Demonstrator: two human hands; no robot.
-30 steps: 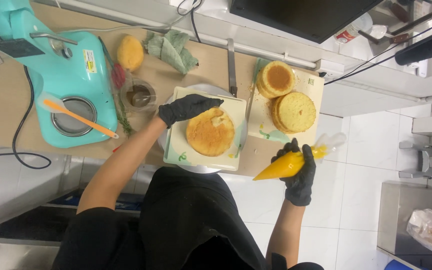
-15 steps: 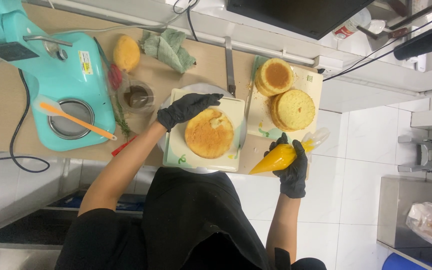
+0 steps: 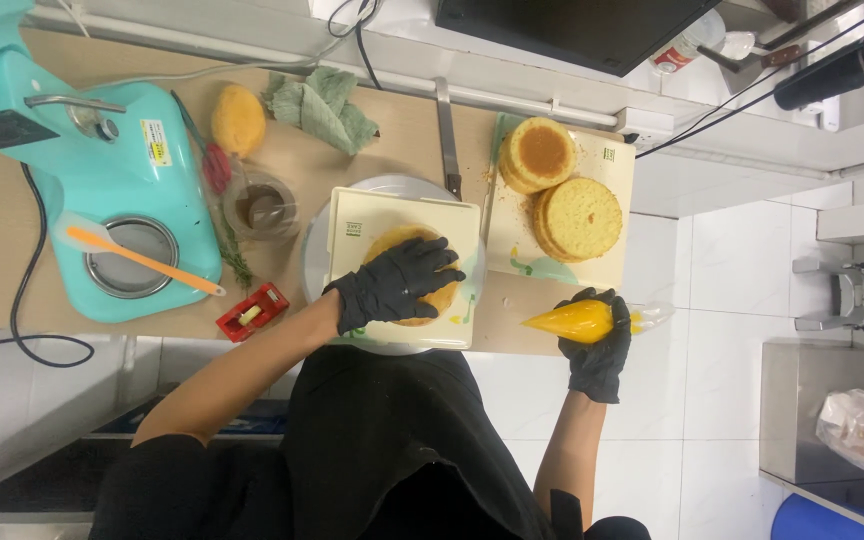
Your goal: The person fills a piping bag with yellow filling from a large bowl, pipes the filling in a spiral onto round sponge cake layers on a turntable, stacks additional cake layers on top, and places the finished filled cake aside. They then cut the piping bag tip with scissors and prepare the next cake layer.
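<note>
Your left hand (image 3: 397, 285) lies flat with its black-gloved fingers (image 3: 439, 262) spread over the round sponge cake layer (image 3: 414, 275), pressing on it and gripping nothing; that layer sits on a cream square cake board (image 3: 404, 265) atop a pale round turntable (image 3: 314, 262). Your right hand (image 3: 600, 340) has its fingers curled tight round a piping bag of yellow cream (image 3: 577, 321), held over the front edge of the tabletop (image 3: 282, 160), nozzle end pointing towards the board. Just beyond that hand, a second board (image 3: 559, 262) carries two more sponge layers (image 3: 562, 190), with a long knife (image 3: 446, 135) lying between the boards. To your left stand a red tape dispenser (image 3: 251, 312), a glass cup of brown liquid (image 3: 263, 207), and a turquoise stand mixer (image 3: 92, 185) with an orange spatula (image 3: 142, 258) across its bowl. Farther back lie a yellow sponge (image 3: 237, 120) and a green cloth (image 3: 320, 104). White floor tiles (image 3: 722, 300) spread to your right.
</note>
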